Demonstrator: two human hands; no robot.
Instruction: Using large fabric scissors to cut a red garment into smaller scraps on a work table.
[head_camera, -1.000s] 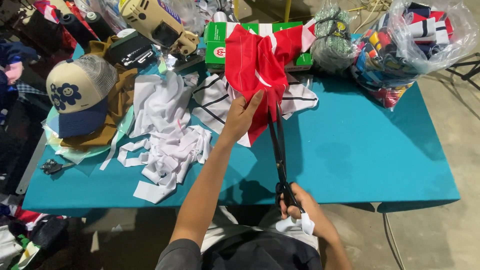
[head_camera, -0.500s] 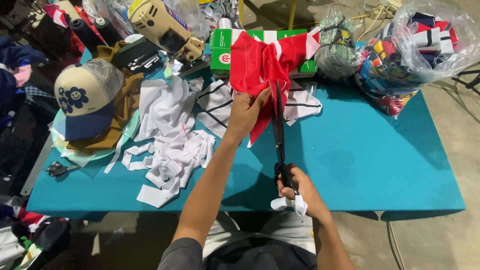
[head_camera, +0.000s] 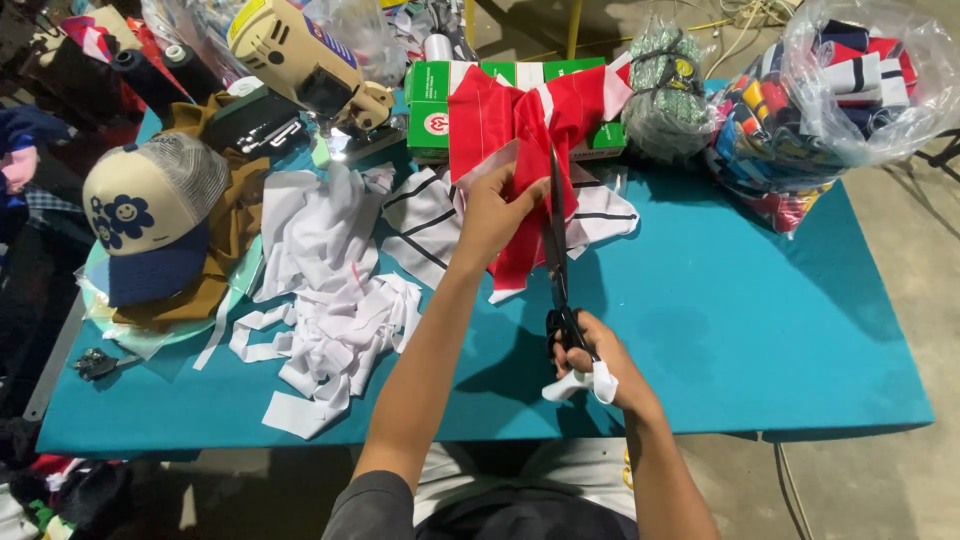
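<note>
The long black scissors (head_camera: 556, 250) have advanced toward twelve o'clock through the red-and-white striped cloth (head_camera: 520, 125); the left hand (head_camera: 495, 215) is closed on the cloth, the right hand (head_camera: 590, 355) wrapped round the handles, mid-cut over the teal worktop (head_camera: 760, 330).

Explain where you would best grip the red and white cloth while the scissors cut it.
Pinch the red and white cloth at its free edge left of the scissors, as the left hand does. It hangs slack there, clear of the long blades.
</note>
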